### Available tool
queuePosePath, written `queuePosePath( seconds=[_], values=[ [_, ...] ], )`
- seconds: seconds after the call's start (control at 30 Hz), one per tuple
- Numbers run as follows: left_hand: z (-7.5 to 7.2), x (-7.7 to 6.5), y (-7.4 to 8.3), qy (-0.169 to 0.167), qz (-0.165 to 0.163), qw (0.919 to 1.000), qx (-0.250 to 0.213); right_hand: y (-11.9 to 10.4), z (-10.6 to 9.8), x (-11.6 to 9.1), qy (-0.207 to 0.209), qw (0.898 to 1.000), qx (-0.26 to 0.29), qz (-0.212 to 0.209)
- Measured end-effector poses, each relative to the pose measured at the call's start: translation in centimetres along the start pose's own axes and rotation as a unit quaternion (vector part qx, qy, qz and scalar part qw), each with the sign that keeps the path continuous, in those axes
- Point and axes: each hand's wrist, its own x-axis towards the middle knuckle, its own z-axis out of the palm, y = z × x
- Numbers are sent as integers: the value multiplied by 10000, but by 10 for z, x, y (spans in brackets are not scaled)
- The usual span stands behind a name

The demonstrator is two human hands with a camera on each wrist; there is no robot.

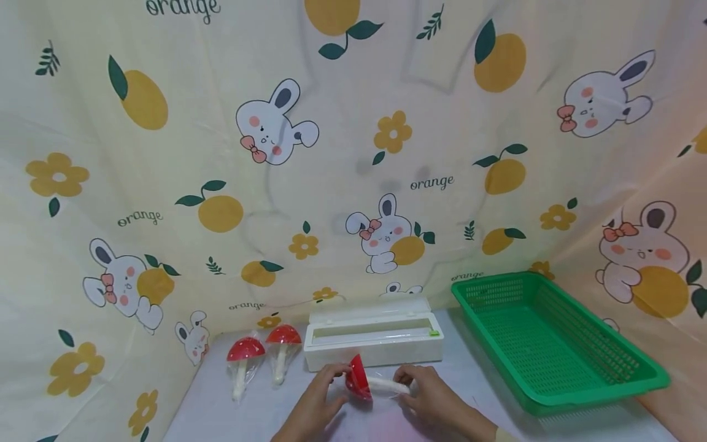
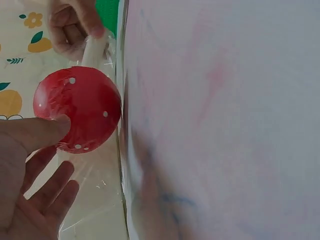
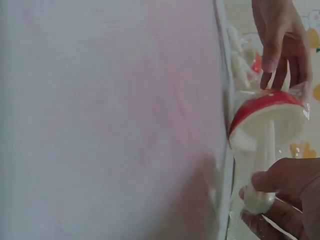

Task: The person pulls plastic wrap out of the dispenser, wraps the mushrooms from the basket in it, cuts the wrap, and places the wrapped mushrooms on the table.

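Note:
A toy mushroom (image 1: 359, 377) with a red, white-dotted cap and pale stem lies on its side in clear plastic in the head view. My right hand (image 1: 433, 393) pinches the end of the stem between thumb and fingers, as the right wrist view also shows on the stem (image 3: 261, 197). On the cap side, my left hand (image 1: 323, 399) has its fingertips at the red cap (image 2: 82, 107). Its thumb looks apart from the cap in the right wrist view, and its other fingers spread loosely.
Two more wrapped mushrooms lie at the left, one mushroom (image 1: 245, 351) beside another mushroom (image 1: 284, 335). Behind my hands stands a white film dispenser box (image 1: 375, 354) with its lid raised. A green basket (image 1: 596, 396) sits at the right. Patterned cloth (image 1: 331, 202) hangs behind the table (image 1: 190, 414).

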Motion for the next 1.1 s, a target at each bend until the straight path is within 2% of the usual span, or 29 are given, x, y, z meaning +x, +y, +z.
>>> queuePosePath(
  seconds=[0.13, 0.3, 0.5, 0.63, 0.9, 1.1],
  values=[
    [2, 0, 3, 210, 129, 9992, 325, -3, -8, 2, 387, 9982, 64, -452],
    [2, 2, 7, 594, 428, 9962, 475, -11, -21, 6, 723, 9948, 192, -696],
    [1, 9, 12, 735, 427, 9952, 492, -17, -34, 14, 666, 9951, 499, -530],
    [-1, 16, 15, 739, 312, 9953, 542, -22, -39, 21, 585, 9949, 770, -290],
    [-5, 28, 18, 902, 406, 9932, 616, -19, -42, 31, 402, 9930, 1071, 283],
    [-9, 37, 22, 915, 355, 9931, 636, -18, -45, 32, 249, 9937, 1053, 288]
  ],
)
